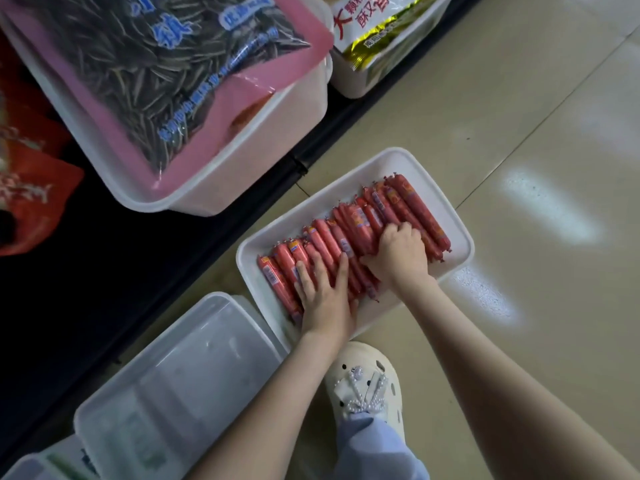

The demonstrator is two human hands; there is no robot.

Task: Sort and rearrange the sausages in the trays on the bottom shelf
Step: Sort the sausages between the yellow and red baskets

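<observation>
A white tray [460,251] lies on the tiled floor, filled with a row of several red wrapped sausages [408,202] lying side by side. My left hand [327,294] lies flat on the sausages at the tray's near left end, fingers straight. My right hand [398,252] sits on the middle of the row with its fingers curled over a few sausages. The sausages beneath both hands are partly hidden.
An empty clear plastic tray [194,368] sits on the floor by my left forearm. On the dark bottom shelf [104,271] stand a white bin with a pink sunflower-seed bag [166,71] and another bin with a snack bag [377,26]. My white clog [367,382] is below the tray.
</observation>
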